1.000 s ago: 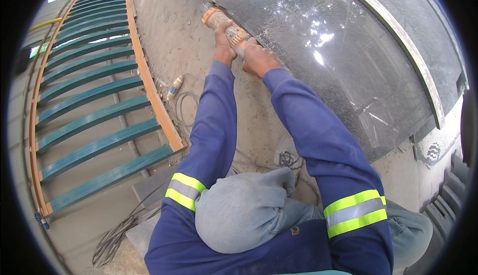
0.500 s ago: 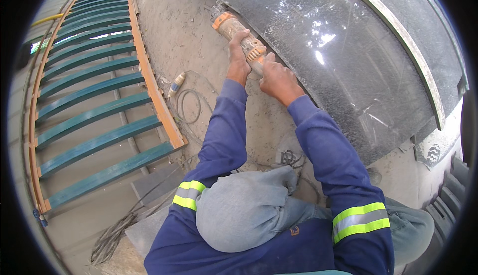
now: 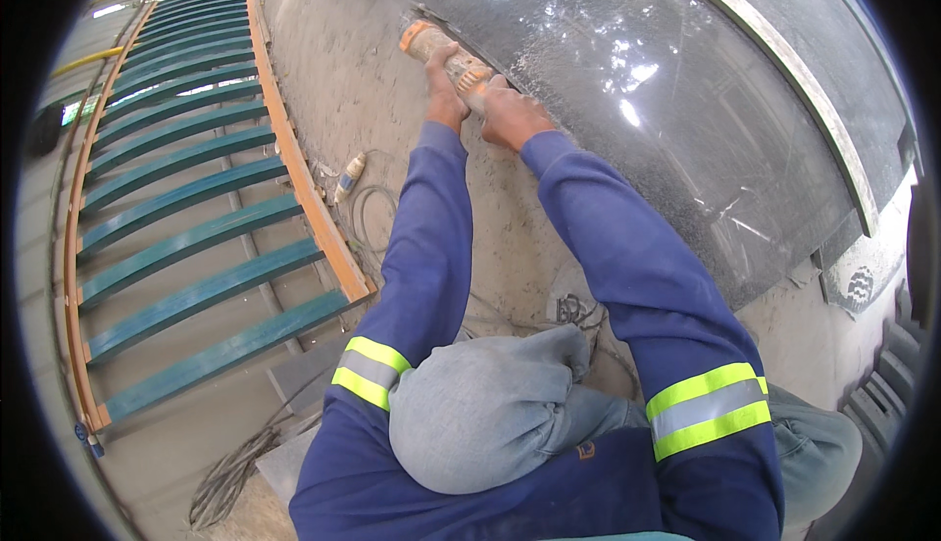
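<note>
A dusty angle grinder [image 3: 429, 43] with orange bands lies along the left edge of a large dark polished stone slab [image 3: 667, 169]. My left hand [image 3: 445, 85] is wrapped round the middle of its body from the left side. Behind it, my right hand [image 3: 514, 115] is closed round the rear handle, close to the slab's edge. Both arms are stretched far forward. The grinder's front end is against or just beside the slab's edge; haze blurs its disc, so I cannot tell exactly where it touches.
A long frame with teal slats [image 3: 196, 257] and orange side rails stands at left. A pale and blue cylindrical piece [image 3: 350, 176] lies on the dusty floor beside a looped cable [image 3: 368, 222]. More cables [image 3: 230, 482] bunch at lower left. Another slab [image 3: 814, 41] is at right.
Both hands have moved the grinder farther away and to the left along the slab's edge. My arms reach out more, and dust now blurs the grinder's front end.
</note>
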Available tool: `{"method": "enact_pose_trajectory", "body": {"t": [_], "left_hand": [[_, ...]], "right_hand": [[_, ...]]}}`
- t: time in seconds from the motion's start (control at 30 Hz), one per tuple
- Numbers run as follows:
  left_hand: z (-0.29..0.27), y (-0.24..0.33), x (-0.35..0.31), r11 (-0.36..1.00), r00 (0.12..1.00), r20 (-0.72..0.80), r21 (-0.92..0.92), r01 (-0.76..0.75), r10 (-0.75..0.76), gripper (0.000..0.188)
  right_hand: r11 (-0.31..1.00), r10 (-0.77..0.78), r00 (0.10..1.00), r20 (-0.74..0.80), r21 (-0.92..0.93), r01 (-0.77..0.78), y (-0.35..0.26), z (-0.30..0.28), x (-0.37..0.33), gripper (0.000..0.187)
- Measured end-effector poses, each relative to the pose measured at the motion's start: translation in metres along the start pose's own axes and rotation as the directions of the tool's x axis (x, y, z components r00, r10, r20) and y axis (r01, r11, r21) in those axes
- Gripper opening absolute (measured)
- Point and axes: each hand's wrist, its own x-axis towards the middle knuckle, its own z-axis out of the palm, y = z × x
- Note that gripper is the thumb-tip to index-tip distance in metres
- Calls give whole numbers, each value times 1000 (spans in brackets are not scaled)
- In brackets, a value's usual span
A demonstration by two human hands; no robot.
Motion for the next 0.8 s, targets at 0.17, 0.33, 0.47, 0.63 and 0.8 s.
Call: {"method": "enact_pose_trajectory", "body": {"t": [0.17,0.33,0.47,0.63,0.8], "left_hand": [[7,-4,-21,999,1000,20,45,9,-10,42],[17,-22,-63,1000,1000,-4,0,19,-19,32],[23,-24,-76,1000,1000,9,-5,13,-13,30],[23,-21,-64,1000,1000,-11,12,-18,19,30],[9,-6,-33,1000,1000,12,11,-20,20,40]], "right_hand": [[999,16,1000,23,-35,-15,2,-3,-21,44],[1000,10,999,38,-20,-9,12,-6,-60,40],[1000,14,999,42,-9,-14,13,-10,-71,37],[1000,-8,1000,28,-11,8,16,-5,-54,36],[999,14,999,50,-37,-12,2,-4,-24,42]]}}
